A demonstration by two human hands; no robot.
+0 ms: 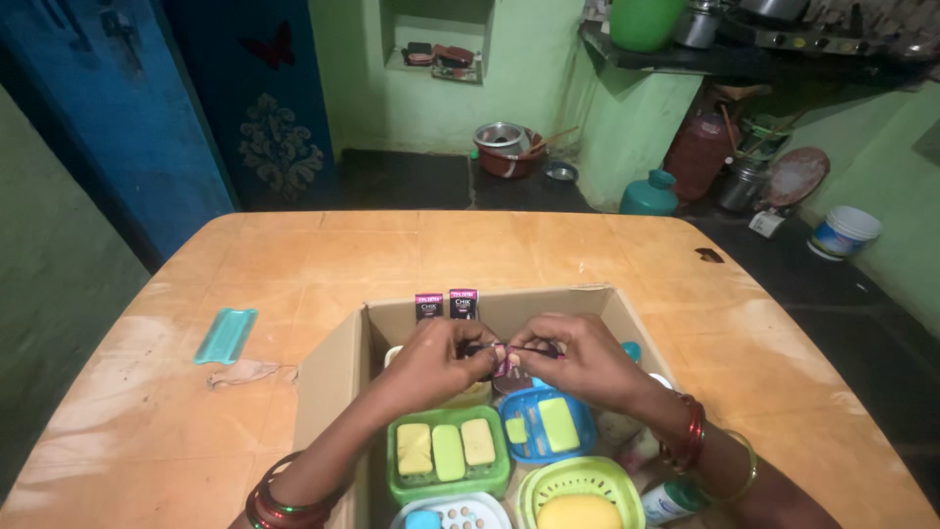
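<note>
Left hand [431,358] and right hand [580,360] raised together over the open cardboard box [328,382] on the wooden tabletop [323,260]. Grip of each hand pinched tight on a small dark sachet [509,355], held between the fingertips at mid-box; possibly a strip of several, too small to tell. Below the hands: green soap tray [401,480] with three yellowish bars, blue round dish [578,446] with green bars, light-green dish [534,485] holding a yellow soap. Two dark sachets [446,305] upright against the far box wall. Teal comb [225,335] well apart, left on the tabletop.
</note>
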